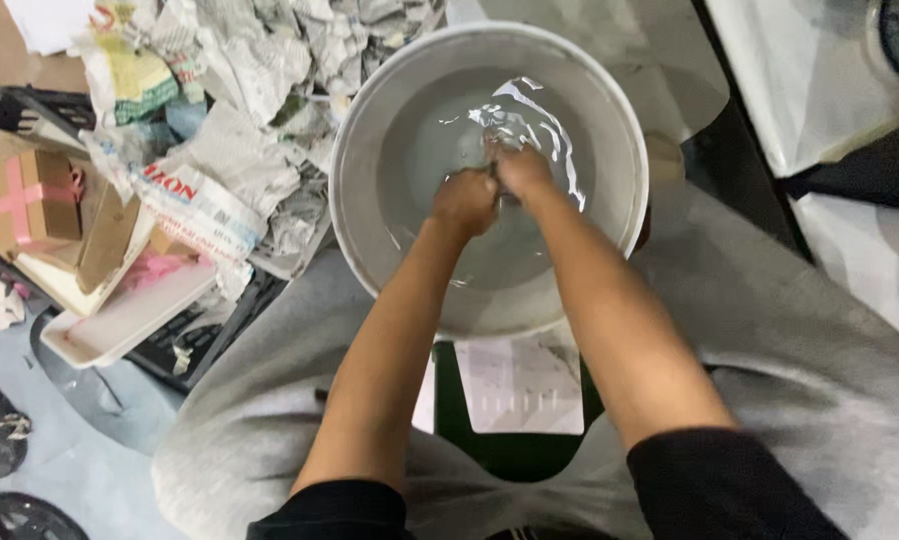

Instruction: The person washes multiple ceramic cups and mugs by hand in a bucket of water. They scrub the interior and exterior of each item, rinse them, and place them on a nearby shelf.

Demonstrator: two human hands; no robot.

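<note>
— What does the place look like?

— A cluttered work floor [80,470], grey and scuffed, seen from above. The person sits with grey-trousered knees apart and a green stool [515,450] between them, a printed paper sheet [520,385] lying on it.

— And what is in front of them?

— A round white basin [370,130] holding greyish water, resting at the knees. Both hands are in the water near its middle.

— How are the hands set?

— The left hand [465,203] is curled into a fist, its grip clenched. The right hand [522,170] touches it, fingers bent down around something small and dark between the two. I cannot tell what that thing is, nor whether the right grip truly closes on it.

— What lies around?

— To the left of the basin, a heap of crumpled newspaper [260,60]. Further left, a small brown cardboard box [40,195] with pink tape crossed on it, and beside it a white tray [120,320] tilted over dark crates.
</note>
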